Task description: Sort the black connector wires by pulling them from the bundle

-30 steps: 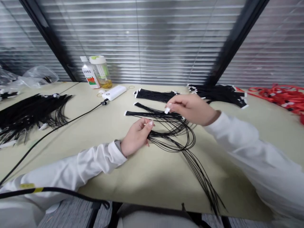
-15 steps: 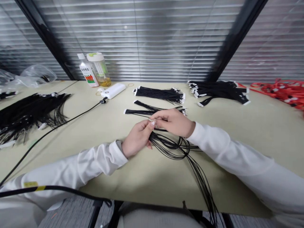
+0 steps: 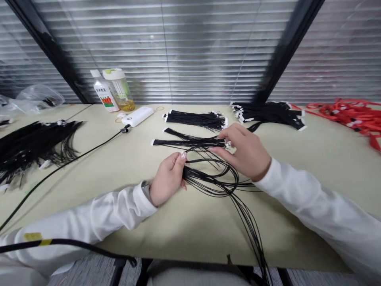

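Observation:
A looped bundle of thin black wires [image 3: 193, 174] is pinched at its end between the thumb and fingers of my left hand [image 3: 166, 178]. The wires curl to the right, and a long tail hangs over the table's front edge. My right hand [image 3: 247, 153] is over the wires' right side, thumb and forefinger apart. Just behind its fingertips lie thin black wire harnesses [image 3: 184, 142] with white connectors at their left ends. Their right ends are partly hidden by my right hand.
Behind are a neat stack of black harnesses [image 3: 193, 119] and another pile [image 3: 264, 111]. Red harnesses [image 3: 351, 115] lie far right, loose black wires [image 3: 35, 139] left. A white power bank [image 3: 138, 116] with a black cable, a labelled bottle [image 3: 105, 95] and a clear cup [image 3: 120, 91] stand at back left.
My right hand has come away from my left hand, moving right, and its fingers have parted. My left hand keeps its pinch on the wires. The view has shifted slightly.

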`<state>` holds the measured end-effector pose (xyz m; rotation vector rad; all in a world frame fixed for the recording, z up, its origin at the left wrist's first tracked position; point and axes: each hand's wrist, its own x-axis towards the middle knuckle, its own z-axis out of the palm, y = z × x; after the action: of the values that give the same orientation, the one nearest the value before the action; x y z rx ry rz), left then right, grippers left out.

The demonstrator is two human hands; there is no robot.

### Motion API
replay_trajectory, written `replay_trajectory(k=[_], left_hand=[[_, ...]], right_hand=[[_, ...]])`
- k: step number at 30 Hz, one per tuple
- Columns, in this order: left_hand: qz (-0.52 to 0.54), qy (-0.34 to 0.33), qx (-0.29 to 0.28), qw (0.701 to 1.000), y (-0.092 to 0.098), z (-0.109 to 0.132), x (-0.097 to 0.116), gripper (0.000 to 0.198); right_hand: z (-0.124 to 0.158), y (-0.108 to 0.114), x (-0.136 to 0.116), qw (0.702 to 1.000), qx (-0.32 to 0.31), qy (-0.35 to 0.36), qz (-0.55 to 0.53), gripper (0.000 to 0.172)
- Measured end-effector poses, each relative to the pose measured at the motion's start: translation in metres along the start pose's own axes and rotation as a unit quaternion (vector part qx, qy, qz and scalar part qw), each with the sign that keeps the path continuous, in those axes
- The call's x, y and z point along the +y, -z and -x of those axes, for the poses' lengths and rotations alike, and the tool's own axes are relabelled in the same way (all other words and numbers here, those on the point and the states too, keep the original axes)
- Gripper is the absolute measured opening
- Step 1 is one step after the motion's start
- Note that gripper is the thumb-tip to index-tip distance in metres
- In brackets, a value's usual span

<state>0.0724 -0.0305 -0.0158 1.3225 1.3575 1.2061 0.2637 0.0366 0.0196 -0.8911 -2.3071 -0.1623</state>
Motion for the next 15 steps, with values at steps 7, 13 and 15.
replay_trajectory(k=[7, 13, 15], left_hand=[[-0.028, -0.071, -0.002, 0.997, 0.001, 0.006, -0.002, 0.035], [0.01, -0.077, -0.003, 0.997, -0.004, 0.013, 0.001, 0.033], [0.024, -0.085, -0.004, 0.996, -0.005, 0.015, 0.001, 0.032]], right_hand=[[0.014, 0.019, -0.037, 0.984, -0.162, -0.015, -0.065, 0.039], [0.023, 0.022, -0.034, 0.95, -0.234, -0.059, -0.199, 0.04], [0.026, 0.021, -0.033, 0.962, -0.234, -0.013, -0.142, 0.039]])
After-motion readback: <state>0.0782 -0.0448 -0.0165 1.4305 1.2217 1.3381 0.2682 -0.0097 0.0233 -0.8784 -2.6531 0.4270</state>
